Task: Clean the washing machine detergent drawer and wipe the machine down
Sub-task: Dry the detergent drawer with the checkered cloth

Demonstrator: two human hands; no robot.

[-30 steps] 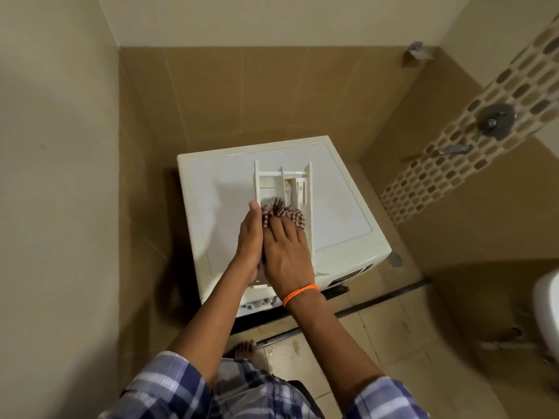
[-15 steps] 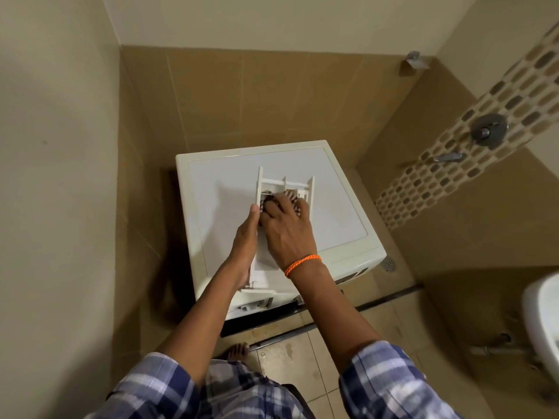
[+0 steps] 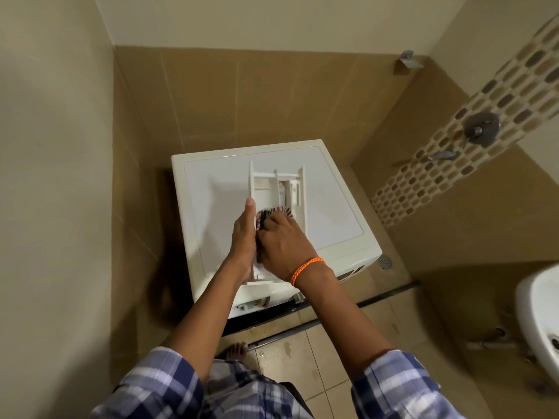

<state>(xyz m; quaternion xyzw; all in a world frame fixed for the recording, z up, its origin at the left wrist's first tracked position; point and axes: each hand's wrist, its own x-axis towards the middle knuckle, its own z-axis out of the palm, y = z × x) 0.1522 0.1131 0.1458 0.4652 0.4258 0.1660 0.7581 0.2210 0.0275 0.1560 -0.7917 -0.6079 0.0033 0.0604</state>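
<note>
A white washing machine (image 3: 329, 216) stands in the tiled corner. On its top lies the removed white detergent drawer (image 3: 266, 189), long side pointing away from me. My left hand (image 3: 243, 237) grips the drawer's left wall and holds it steady. My right hand (image 3: 282, 240), with an orange band on the wrist, presses a red-and-white checked cloth (image 3: 273, 213) into the drawer's middle section. Most of the cloth is hidden under my fingers. The drawer's near end is covered by my hands.
Tiled walls close in on the left and behind the machine. A shower valve and tap (image 3: 478, 131) sit on the right wall. A white basin (image 3: 538, 316) juts in at the lower right. A floor drain (image 3: 384, 261) lies right of the machine. My bare foot (image 3: 234, 350) stands before it.
My right hand has drawn the cloth back toward me from the drawer's far compartments to its middle. My left hand keeps its hold on the drawer's left side.
</note>
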